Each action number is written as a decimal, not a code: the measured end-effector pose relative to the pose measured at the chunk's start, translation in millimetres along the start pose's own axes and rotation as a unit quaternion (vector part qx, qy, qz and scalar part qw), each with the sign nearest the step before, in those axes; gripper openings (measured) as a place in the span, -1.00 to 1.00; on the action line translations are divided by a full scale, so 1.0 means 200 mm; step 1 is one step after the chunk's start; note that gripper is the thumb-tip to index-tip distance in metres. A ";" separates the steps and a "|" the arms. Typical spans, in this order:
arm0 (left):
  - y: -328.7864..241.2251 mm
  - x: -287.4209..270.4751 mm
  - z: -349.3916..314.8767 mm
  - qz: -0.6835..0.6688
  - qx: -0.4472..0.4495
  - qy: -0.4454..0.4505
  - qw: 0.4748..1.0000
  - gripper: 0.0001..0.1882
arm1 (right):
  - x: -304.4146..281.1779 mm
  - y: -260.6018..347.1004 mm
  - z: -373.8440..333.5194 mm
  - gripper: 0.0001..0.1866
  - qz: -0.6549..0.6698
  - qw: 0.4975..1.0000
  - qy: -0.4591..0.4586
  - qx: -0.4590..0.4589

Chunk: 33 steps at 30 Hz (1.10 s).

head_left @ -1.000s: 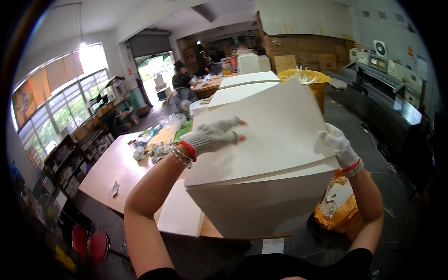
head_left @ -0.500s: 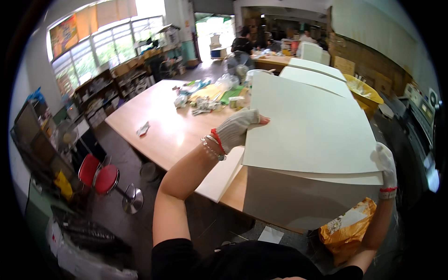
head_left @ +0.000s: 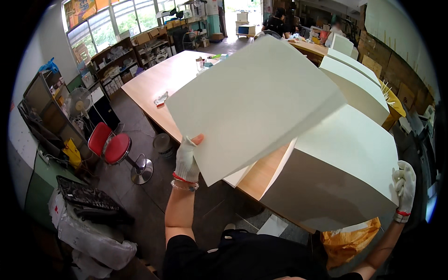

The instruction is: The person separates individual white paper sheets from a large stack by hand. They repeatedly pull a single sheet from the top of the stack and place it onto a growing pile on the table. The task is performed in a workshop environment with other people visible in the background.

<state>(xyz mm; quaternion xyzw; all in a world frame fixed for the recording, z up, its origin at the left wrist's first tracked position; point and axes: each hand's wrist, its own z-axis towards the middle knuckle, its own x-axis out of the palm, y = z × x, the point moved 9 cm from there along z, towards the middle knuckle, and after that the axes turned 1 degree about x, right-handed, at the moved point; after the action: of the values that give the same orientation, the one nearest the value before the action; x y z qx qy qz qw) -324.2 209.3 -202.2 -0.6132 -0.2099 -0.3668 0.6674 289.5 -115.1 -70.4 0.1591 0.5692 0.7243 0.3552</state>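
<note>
My left hand (head_left: 187, 161), in a pale knit glove with bare thumb tip, grips the near left corner of a large white sheet (head_left: 254, 105). That sheet is raised and tilted above the table (head_left: 163, 70), and its far right part overlaps a big white block-like stack (head_left: 347, 142). Beside the stack's near right corner is my gloved right hand (head_left: 404, 186), its fingers curled in; whether anything is inside them is hidden. The stack's shaded front face reaches past the table's near edge.
More white stacks (head_left: 354, 77) stand behind. An orange bag (head_left: 352, 245) lies on the floor below the table. A red stool (head_left: 117, 148) and a dark bucket (head_left: 163, 143) are at the left. A yellow basket (head_left: 396, 106) stands at the right; people work at the back.
My left hand has lifted the top white sheet off the stack and swung it left, so it tilts over the table. The right hand stays by the stack's right corner, fingers now more curled.
</note>
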 end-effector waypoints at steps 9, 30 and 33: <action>0.75 -0.74 0.10 -0.025 0.024 -0.139 0.990 -0.65 | -0.07 -0.02 -0.01 -0.65 -0.012 1.000 -0.011 0.022; 0.80 -1.02 -0.06 0.474 0.020 -0.330 0.816 -0.16 | 0.02 0.04 -0.03 -0.68 -0.003 1.000 -0.002 0.007; 0.55 -0.42 0.04 0.325 0.114 -0.176 0.922 -0.29 | -0.03 0.04 -0.08 -0.67 0.051 0.998 0.000 -0.034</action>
<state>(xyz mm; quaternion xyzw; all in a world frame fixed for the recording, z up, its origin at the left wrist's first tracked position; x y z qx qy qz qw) -294.8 233.7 -336.0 -0.6222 -0.1534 0.0100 0.7676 281.2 -131.1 -66.1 0.1755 0.5355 0.7605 0.3225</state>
